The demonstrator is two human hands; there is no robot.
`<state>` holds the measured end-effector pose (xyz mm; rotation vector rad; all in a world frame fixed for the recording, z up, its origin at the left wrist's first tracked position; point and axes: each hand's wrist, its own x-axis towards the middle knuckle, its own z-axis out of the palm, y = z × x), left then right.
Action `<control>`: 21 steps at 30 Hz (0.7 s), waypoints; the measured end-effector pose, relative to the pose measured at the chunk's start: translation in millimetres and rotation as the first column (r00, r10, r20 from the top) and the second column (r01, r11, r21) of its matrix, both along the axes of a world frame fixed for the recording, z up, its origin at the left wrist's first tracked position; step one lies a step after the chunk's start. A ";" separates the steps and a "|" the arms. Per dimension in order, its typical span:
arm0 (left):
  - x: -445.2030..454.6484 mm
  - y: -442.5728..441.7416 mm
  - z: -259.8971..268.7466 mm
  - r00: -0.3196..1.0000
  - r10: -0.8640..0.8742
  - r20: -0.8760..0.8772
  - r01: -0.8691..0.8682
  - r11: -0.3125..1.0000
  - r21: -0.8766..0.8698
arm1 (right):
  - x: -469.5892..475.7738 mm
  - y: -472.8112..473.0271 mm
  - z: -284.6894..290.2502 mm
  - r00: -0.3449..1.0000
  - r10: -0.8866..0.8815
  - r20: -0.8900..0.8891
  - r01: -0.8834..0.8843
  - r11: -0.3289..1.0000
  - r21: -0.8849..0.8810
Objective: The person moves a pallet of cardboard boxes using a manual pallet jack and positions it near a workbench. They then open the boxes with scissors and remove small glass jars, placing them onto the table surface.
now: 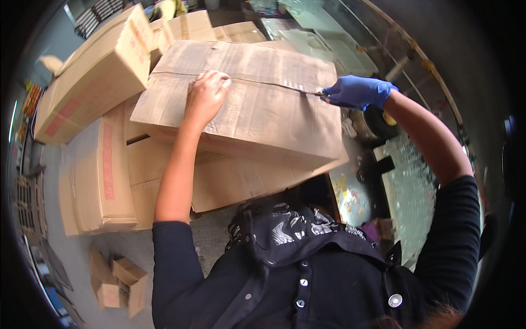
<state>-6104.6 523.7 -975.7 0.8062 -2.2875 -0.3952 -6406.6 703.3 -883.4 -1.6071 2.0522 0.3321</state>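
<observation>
A large brown cardboard carton (263, 107) lies tilted in front of me, its worn top face crossed by a taped seam (263, 82). My left hand (208, 96) is bare and rests on that face, fingers bent down beside the seam. At the seam's right end, my right hand (355, 92) wears a blue glove and pinches something thin and dark (318, 93). Whether this is a blade or a lifted strip of tape cannot be made out. Near these fingers a shiny stretch of the seam shows. Beneath the carton lies opened, flattened cardboard (238, 181).
More cartons with red print, one tall (94, 78) and one lower (96, 172), stand at the left. A small open box (123, 283) sits on the floor. To the right are stacked glass-like sheets (411, 197) and a paint-stained surface (351, 197). A person (168, 8) is partly visible at the top.
</observation>
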 end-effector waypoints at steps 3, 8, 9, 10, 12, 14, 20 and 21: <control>-34.9 -3.6 -22.0 0.955 -0.090 0.281 0.100 0.995 -0.020 | -19.8 42.5 1.0 0.999 -0.019 0.029 0.021 0.997 -0.074; -61.3 -15.1 -30.1 0.931 -0.097 0.353 0.130 0.989 -0.071 | -57.2 95.1 32.8 0.996 -0.090 0.007 0.090 0.993 -0.075; -67.8 -13.7 -23.5 0.926 -0.090 0.367 0.112 0.993 -0.038 | -69.8 101.7 29.2 0.995 -0.072 -0.076 0.066 0.994 -0.082; -76.3 -18.7 -25.5 0.929 -0.042 0.367 0.080 0.993 -0.088 | -84.7 109.2 21.5 0.986 -0.056 -0.160 0.042 0.995 -0.087; -91.3 -36.6 -42.9 0.925 0.058 0.376 0.013 0.983 -0.184 | -95.8 140.8 -8.8 0.993 -0.114 -0.022 0.095 0.909 -0.406; -112.3 -30.5 -22.9 0.866 0.007 0.500 0.001 1.000 -0.015 | -107.5 183.4 -60.5 0.936 -0.199 0.292 0.340 0.726 -0.598; -104.2 -34.2 22.6 0.774 -0.096 0.626 0.053 0.995 0.087 | -70.5 261.1 -195.3 0.670 -0.443 0.596 0.741 0.446 -0.502; -104.5 -39.4 33.8 0.722 -0.143 0.677 0.080 0.989 0.124 | -64.8 264.9 -204.2 0.667 -0.447 0.595 0.744 0.444 -0.500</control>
